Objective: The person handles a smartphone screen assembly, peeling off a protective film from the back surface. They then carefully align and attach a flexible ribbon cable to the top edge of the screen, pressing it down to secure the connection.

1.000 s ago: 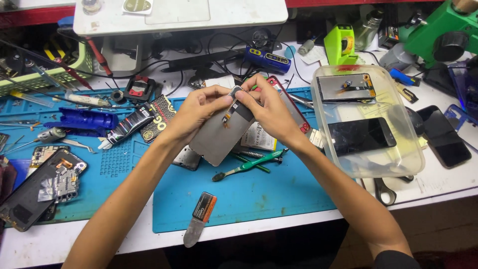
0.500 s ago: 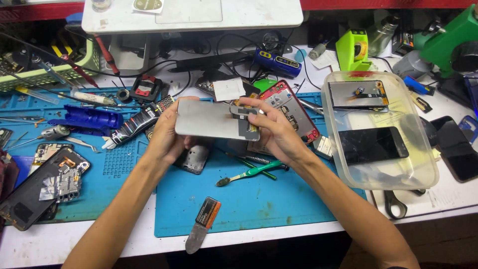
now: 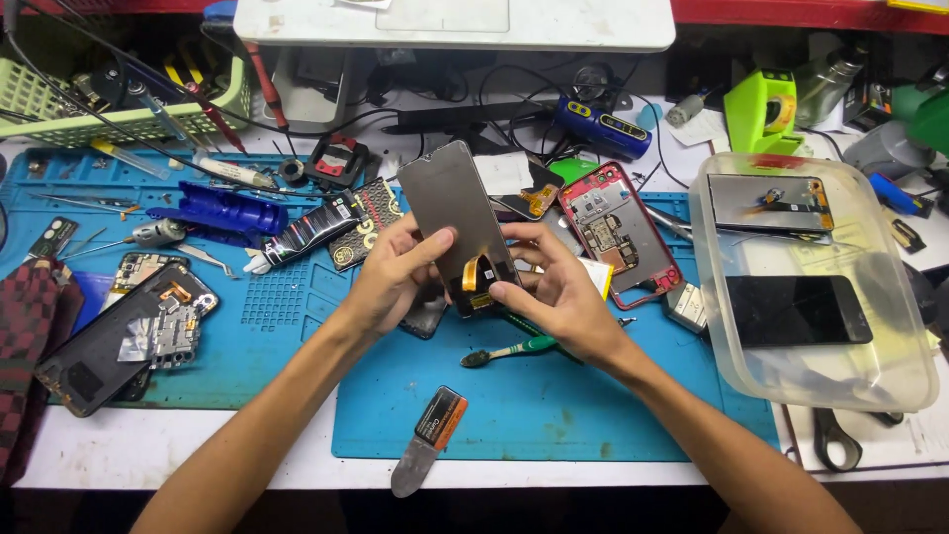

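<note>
Head view shows the left hand [image 3: 390, 282] and the right hand [image 3: 559, 292], both closed on a grey phone screen panel [image 3: 457, 216], held tilted above the blue mat [image 3: 554, 405]. Just beside it lies an opened red phone [image 3: 618, 232]; a green toothbrush [image 3: 514, 349] lies under the right hand. A clear plastic tub [image 3: 890, 386] stands at the right.

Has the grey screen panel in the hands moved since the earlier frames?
Yes. The screen panel was turned from flat to upright, its top now reaching toward the white box.
</note>
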